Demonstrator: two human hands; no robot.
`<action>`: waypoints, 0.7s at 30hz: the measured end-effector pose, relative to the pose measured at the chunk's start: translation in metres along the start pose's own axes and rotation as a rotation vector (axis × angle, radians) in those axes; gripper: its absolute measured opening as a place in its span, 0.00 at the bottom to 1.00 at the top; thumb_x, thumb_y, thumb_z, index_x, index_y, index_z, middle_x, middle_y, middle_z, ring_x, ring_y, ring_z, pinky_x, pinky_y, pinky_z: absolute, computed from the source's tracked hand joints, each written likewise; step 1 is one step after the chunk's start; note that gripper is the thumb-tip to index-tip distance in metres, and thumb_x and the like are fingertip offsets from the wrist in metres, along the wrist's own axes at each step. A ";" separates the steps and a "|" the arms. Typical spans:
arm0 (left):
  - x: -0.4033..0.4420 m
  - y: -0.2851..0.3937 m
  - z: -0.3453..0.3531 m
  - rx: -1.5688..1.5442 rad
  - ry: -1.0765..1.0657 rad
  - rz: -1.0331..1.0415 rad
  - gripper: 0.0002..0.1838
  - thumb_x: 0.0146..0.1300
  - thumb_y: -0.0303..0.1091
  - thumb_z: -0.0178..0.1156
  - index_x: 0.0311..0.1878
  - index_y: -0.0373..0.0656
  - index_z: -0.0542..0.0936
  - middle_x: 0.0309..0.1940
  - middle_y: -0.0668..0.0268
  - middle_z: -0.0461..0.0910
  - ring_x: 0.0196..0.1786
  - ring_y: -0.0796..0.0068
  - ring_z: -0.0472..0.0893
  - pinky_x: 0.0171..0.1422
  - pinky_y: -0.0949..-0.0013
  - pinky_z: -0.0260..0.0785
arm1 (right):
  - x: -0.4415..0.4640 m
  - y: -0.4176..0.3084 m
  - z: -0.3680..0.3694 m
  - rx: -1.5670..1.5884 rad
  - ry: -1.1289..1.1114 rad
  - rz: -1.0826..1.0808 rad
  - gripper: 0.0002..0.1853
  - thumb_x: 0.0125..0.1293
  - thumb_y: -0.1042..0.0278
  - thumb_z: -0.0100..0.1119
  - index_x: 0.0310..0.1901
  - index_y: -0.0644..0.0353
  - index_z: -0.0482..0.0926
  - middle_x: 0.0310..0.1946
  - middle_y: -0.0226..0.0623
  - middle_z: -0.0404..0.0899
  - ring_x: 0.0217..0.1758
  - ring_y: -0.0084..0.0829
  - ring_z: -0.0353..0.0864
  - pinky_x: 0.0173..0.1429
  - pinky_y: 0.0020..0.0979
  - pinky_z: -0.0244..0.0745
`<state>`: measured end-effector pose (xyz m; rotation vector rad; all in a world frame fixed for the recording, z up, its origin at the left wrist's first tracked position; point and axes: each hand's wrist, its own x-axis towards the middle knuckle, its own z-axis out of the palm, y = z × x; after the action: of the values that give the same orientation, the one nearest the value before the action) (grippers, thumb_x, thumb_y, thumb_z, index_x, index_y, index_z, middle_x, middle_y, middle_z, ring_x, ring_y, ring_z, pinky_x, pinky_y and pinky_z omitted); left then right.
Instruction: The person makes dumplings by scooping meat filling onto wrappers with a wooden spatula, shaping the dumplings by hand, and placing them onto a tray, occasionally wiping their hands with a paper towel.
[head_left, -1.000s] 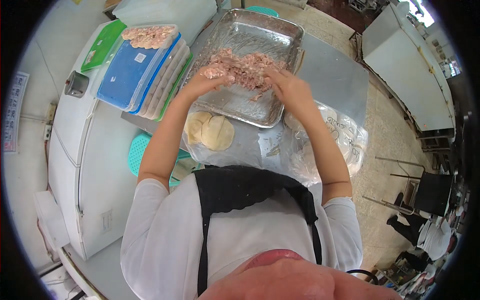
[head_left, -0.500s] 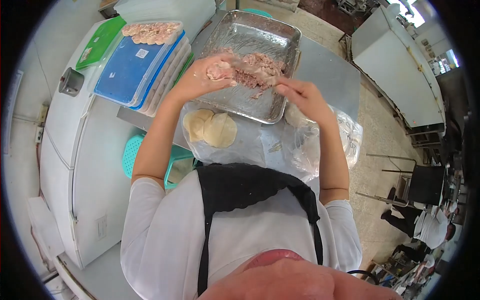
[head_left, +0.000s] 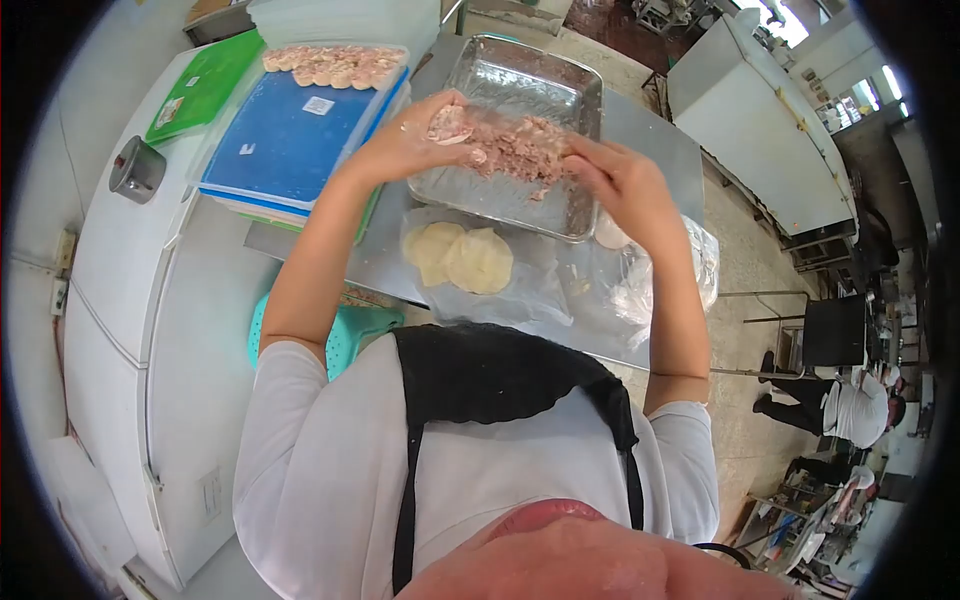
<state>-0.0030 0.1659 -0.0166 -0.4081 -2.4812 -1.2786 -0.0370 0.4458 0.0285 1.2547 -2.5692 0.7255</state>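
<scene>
My left hand (head_left: 415,140) is curled around a small dumpling wrapper with pinkish minced filling (head_left: 450,125), over the left side of a metal tray. My right hand (head_left: 625,180) is pinched over the tray's right side, on a thin flat utensil smeared by motion and mostly hidden against the meat. Between both hands lies a mound of minced meat (head_left: 525,150) in the rectangular metal tray (head_left: 510,208). Just below the tray, round pale dough wrappers (head_left: 480,262) rest on a plastic sheet (head_left: 540,295).
Left of the tray are stacked containers with a blue lid (head_left: 275,135), topped by rows of filled dumplings (head_left: 335,66). A green lid (head_left: 205,85) and a metal pot (head_left: 138,170) sit farther left. A plastic bag (head_left: 640,290) lies right. A teal stool (head_left: 350,335) stands below; another person (head_left: 850,410) is far right.
My right hand has shifted slightly right and its fingers point more to the left. My left hand still cups the filled wrapper. The view has shifted a little, and the utensil is less distinct.
</scene>
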 end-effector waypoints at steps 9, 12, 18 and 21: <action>-0.031 -0.038 -0.106 -0.054 -0.174 -0.099 0.19 0.52 0.38 0.71 0.44 0.42 0.78 0.36 0.67 0.79 0.42 0.73 0.76 0.48 0.70 0.69 | 0.046 -0.092 0.079 0.240 -0.102 0.144 0.16 0.68 0.61 0.55 0.50 0.62 0.78 0.43 0.52 0.80 0.47 0.50 0.80 0.48 0.39 0.74; -0.033 -0.081 -0.154 0.016 -0.183 0.005 0.23 0.49 0.40 0.74 0.46 0.41 0.78 0.38 0.67 0.78 0.42 0.77 0.75 0.49 0.69 0.69 | 0.040 -0.080 0.106 0.221 0.096 0.101 0.16 0.68 0.62 0.55 0.52 0.63 0.78 0.40 0.49 0.81 0.43 0.44 0.82 0.47 0.36 0.74; -0.005 -0.203 -0.247 0.438 -0.200 -0.131 0.31 0.48 0.44 0.72 0.53 0.37 0.74 0.40 0.54 0.79 0.43 0.61 0.79 0.48 0.63 0.70 | -0.017 -0.068 0.131 0.470 0.105 0.635 0.18 0.69 0.60 0.55 0.54 0.63 0.78 0.24 0.28 0.74 0.28 0.18 0.69 0.33 0.23 0.66; 0.017 -0.265 -0.260 0.577 -0.040 0.011 0.36 0.50 0.44 0.69 0.62 0.39 0.69 0.45 0.48 0.79 0.49 0.51 0.79 0.52 0.59 0.71 | -0.035 -0.077 0.138 0.562 0.122 0.778 0.18 0.69 0.59 0.55 0.54 0.60 0.79 0.23 0.23 0.70 0.25 0.13 0.65 0.29 0.19 0.60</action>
<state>-0.0831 -0.1943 -0.0607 -0.2970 -2.7196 -0.5040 0.0502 0.3600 -0.0767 0.2047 -2.8098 1.6840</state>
